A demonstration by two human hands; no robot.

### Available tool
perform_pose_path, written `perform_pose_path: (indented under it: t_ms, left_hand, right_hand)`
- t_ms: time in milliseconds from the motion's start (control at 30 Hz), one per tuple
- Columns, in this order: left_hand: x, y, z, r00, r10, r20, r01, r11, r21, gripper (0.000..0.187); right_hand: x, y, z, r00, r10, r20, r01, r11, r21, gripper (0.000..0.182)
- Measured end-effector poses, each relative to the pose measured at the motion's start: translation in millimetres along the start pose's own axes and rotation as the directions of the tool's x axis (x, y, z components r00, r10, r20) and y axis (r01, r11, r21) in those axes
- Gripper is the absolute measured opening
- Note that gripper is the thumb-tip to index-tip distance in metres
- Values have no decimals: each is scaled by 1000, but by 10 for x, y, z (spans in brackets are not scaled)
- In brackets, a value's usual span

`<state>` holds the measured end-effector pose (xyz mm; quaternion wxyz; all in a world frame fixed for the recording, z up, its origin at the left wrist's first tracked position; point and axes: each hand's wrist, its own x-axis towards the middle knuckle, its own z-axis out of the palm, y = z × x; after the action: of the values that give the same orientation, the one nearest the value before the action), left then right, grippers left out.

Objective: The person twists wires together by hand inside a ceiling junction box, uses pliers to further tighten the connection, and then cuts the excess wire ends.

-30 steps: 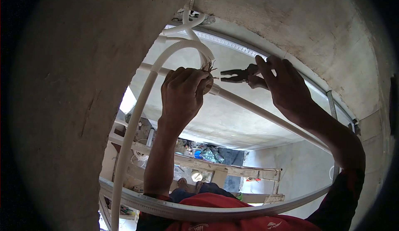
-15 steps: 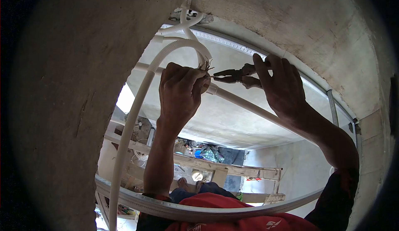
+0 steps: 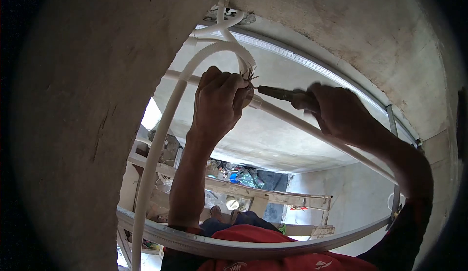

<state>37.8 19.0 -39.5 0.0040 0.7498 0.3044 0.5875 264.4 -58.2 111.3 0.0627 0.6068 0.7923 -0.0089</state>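
My left hand (image 3: 218, 102) is closed around the end of a white corrugated conduit (image 3: 161, 139), where a tuft of bare wire strands (image 3: 249, 74) sticks out above my fingers. Dark pliers (image 3: 280, 94) are gripped in my right hand (image 3: 339, 112), jaws closed and tip pointing left at the wires by my left fingers. A rigid white pipe (image 3: 302, 127) runs diagonally behind both hands.
A rough concrete wall (image 3: 73, 124) fills the left and a concrete ceiling (image 3: 351, 22) the top. A curved metal channel (image 3: 219, 244) crosses below my arms. Wooden scaffolding (image 3: 253, 198) and clutter lie far beneath. More white conduits (image 3: 219, 24) enter the ceiling.
My right hand has closed tight around the pliers' handles and the jaws have shut. The pliers' tip stays at the wires by my left hand.
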Motion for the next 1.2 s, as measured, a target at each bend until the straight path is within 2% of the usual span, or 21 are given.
perform_pose_path:
  t_ms: [33,67,100,133,167,233,333,400,467,500,533,567,600,633,667,733,800,867,900,967,1200]
  left_hand:
    - [-11,-10,-3,1000,-2,2,2,1000,1,19]
    - [-5,-22,0,1000,15,-2,-15,1000,-2,20]
    - [-2,-33,-9,999,34,-1,-34,999,-4,20]
    - [-9,-50,-32,999,37,3,-37,999,3,20]
    - [-12,-66,-32,999,50,-4,-50,999,6,21]
    - [-34,-47,15,998,64,-17,-64,998,-10,22]
    - [-79,-30,19,998,34,-48,-34,999,-1,22]
    - [-89,-19,33,998,-4,-56,6,1000,26,20]
    - [-89,39,14,998,-30,-50,33,998,60,18]
    - [-77,61,1,998,-53,-44,57,994,92,16]
    - [-75,78,-12,998,-55,-41,59,994,92,16]
    - [-63,86,-19,997,-62,-44,66,993,93,14]
    - [-56,96,-22,997,-69,-46,73,993,93,13]
    - [-49,100,-19,997,-68,-46,73,993,93,13]
    - [-43,103,-18,996,-76,-52,80,995,68,12]
    - [-39,115,-20,995,-86,-59,88,995,46,11]
    - [-37,131,-23,992,-115,-48,117,992,55,11]
    - [-33,142,-20,991,-123,-50,126,990,62,11]
    - [-32,150,-17,990,-131,-50,134,989,65,11]
    - [-14,150,-20,990,-129,-52,132,989,67,12]
    - [-11,146,-3,990,-121,-74,124,992,37,13]
  right_hand:
    - [-42,67,35,988,-83,134,56,980,190,35]
    - [-6,84,2,957,-93,274,34,976,215,36]
    - [1,73,-45,885,-17,465,-219,867,447,36]
    - [26,49,-81,764,-20,645,-474,661,581,39]
    - [44,91,-41,769,-21,639,-472,656,589,39]
    - [32,199,13,687,-258,679,-622,273,734,40]
    - [86,253,-53,682,-297,668,-565,366,740,43]
    - [109,239,-86,716,-243,655,-525,430,734,43]
    - [145,286,-173,838,-132,529,-150,877,456,42]
    - [119,137,-376,808,91,582,-281,928,244,41]
    - [78,150,-323,806,89,585,-281,928,245,41]
    - [7,181,-230,952,52,302,-89,990,109,38]
    - [-50,214,-154,998,-57,4,57,995,-85,36]
    - [-71,244,-118,976,-182,-120,157,970,-187,25]
    - [-64,277,-45,976,-183,-119,159,969,-187,25]
    - [-21,304,83,917,-278,-288,217,950,-225,17]
    - [-2,304,145,933,-237,-270,188,963,-193,18]
    - [7,302,228,859,-308,-408,215,942,-258,27]
    - [16,299,264,860,-308,-407,216,942,-257,27]
    - [34,283,320,802,-382,-459,188,891,-413,39]
    - [76,208,357,757,-448,-476,188,847,-497,47]
